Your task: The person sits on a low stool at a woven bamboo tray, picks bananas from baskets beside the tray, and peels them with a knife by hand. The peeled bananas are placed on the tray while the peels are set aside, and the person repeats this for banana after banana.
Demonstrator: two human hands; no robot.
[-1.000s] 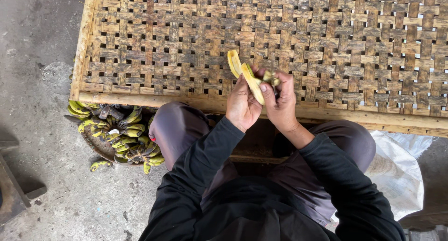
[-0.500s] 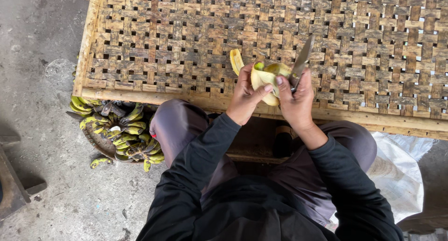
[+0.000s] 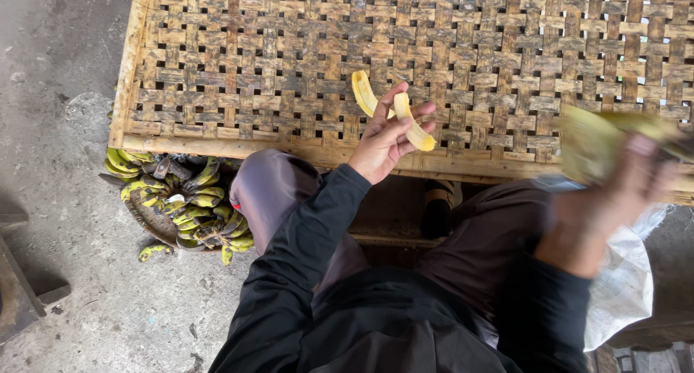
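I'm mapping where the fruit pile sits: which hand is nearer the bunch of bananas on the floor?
Left. The left hand is above-right of the bananas; the right hand is far right.

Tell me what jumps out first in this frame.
The left hand holds two pale yellow peeled banana pieces over the near edge of a woven bamboo tray. At the right, the right hand is a blur gripping a greenish peel; any other thing in it cannot be made out. On the concrete floor at the left lies a heap of small bananas.
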